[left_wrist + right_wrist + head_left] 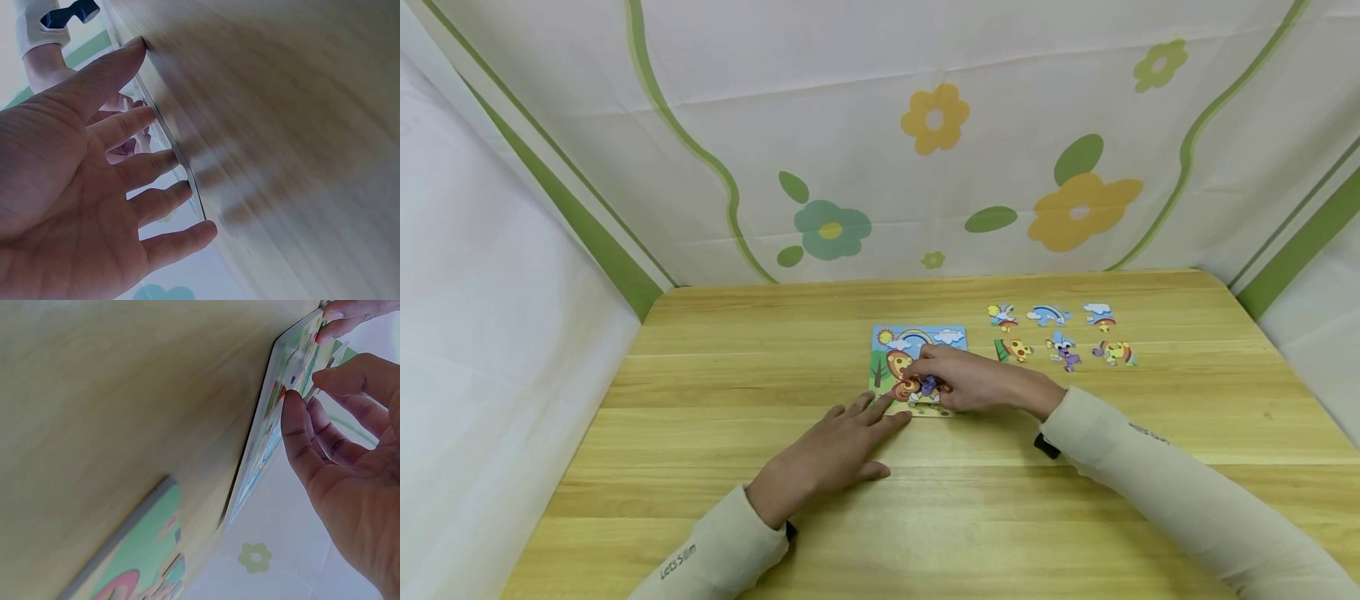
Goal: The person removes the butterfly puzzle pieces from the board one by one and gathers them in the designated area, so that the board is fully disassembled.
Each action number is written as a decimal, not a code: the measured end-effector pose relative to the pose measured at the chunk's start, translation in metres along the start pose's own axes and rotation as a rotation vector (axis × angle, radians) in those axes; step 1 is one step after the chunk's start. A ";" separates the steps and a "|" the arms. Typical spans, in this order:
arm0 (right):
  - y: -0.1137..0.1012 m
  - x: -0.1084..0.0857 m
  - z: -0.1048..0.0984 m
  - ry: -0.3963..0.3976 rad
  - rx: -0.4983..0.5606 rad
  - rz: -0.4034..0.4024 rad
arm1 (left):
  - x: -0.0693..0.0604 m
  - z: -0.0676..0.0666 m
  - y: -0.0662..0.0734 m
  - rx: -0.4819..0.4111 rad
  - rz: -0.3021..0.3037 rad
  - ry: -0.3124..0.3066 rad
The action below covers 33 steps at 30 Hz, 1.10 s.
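A jigsaw puzzle board (pixel 951 337) printed with a sun, rainbow and trees lies on the table. My right hand (pixel 973 379) is over the board's right half and pinches a puzzle piece (pixel 312 394) between thumb and fingers, its edge turned toward the right wrist view. Purple (pixel 929 384) shows beneath these fingers in the head view; the hand hides part of the picture. With fingers spread, my left hand (pixel 838 450) rests at the board's lower left, fingertips touching its corner and edge. The left wrist view shows this left hand (pixel 94 169) palm toward the camera.
Several loose puzzle pieces lie in two rows right of the board, among them a rainbow piece (pixel 1049 315) and a purple one (pixel 1065 353). Behind the wooden table (pixel 737 350) stands a white flower-patterned curtain (pixel 865 158). A green piece (pixel 147 534) is close in the right wrist view.
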State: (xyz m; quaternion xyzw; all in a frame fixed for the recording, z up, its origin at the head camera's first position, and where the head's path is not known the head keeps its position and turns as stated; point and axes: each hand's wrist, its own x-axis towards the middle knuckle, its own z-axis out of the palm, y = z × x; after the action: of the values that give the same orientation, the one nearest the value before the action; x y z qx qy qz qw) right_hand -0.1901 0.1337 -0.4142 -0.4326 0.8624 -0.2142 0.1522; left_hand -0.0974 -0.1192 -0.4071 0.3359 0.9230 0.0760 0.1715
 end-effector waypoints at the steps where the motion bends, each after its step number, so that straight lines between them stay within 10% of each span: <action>1: 0.000 -0.001 0.000 0.008 0.002 -0.002 | 0.000 0.000 0.000 0.001 0.000 0.001; 33: 0.036 -0.091 -0.025 0.162 -0.045 0.107 | -0.001 0.001 -0.001 0.004 0.009 0.015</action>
State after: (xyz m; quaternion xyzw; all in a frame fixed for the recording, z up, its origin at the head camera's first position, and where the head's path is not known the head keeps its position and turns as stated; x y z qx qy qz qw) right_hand -0.1729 0.2327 -0.4037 -0.3704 0.8984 -0.2206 0.0836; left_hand -0.0971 -0.1201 -0.4077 0.3398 0.9229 0.0777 0.1634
